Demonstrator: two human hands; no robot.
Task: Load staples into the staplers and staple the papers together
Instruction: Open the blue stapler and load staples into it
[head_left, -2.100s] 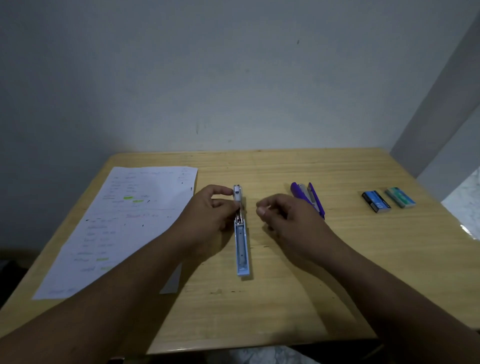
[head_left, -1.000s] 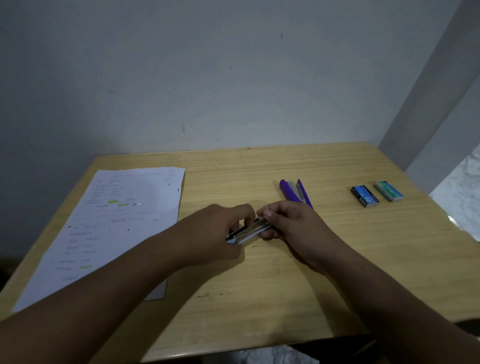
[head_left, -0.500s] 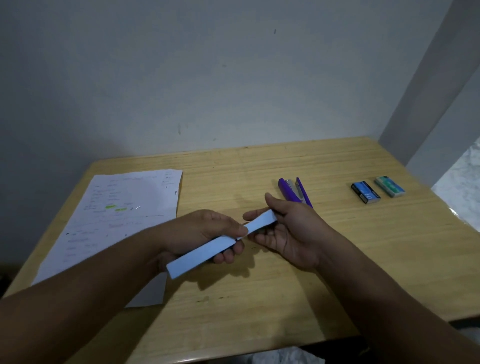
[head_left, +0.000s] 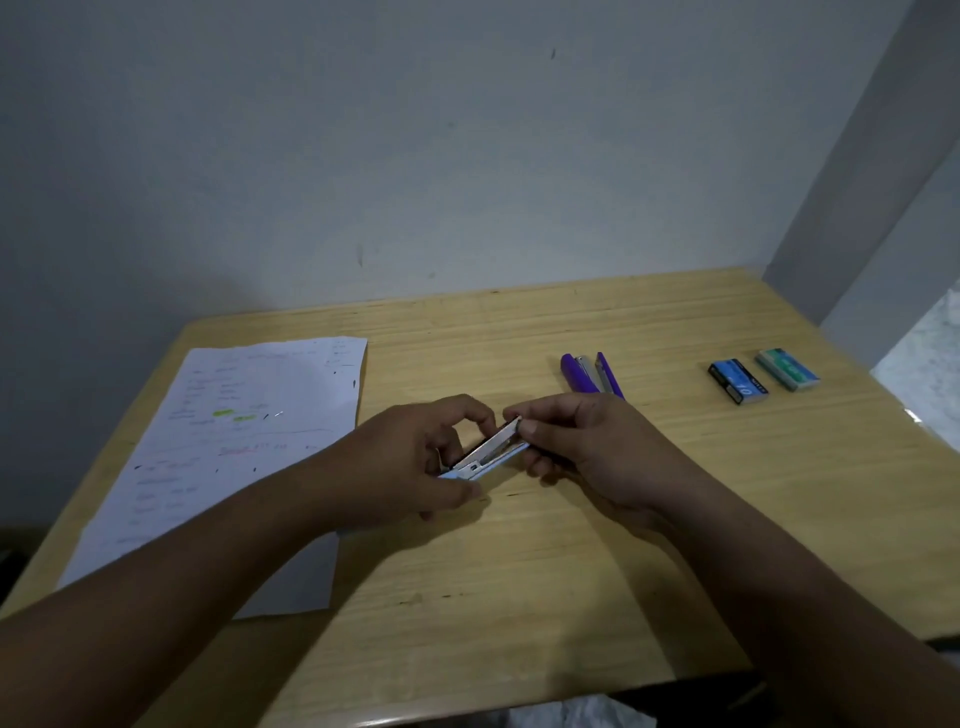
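A plain grey wall backs the wooden table (head_left: 571, 545) I'm working over, and the light is dim. My left hand (head_left: 415, 462) grips the near end of the light blue stapler (head_left: 485, 457), fingers curled over it and thumb beneath, while my right hand (head_left: 582, 447) pinches its far end between thumb and forefinger; the stapler is held just above the tabletop near the middle, tilted up toward the right, with its metal magazine showing. I can't tell from here whether staples are seated in it. I judge it to be a small, light, rigid thing of plastic and thin steel, stiff along its length but hinged, so it will want to flop open unless both ends are held as they are now; the smooth plastic shell could slip, so the sides near the hinge are the safer hold, keeping fingertips off the sharp front of the magazine. The papers (head_left: 228, 447) lie flat to the left, touching nothing else. The purple stapler (head_left: 584, 375) lies beyond my right hand, and the blue staple box (head_left: 737, 382) and green staple box (head_left: 787, 369) sit side by side, well apart to the right.
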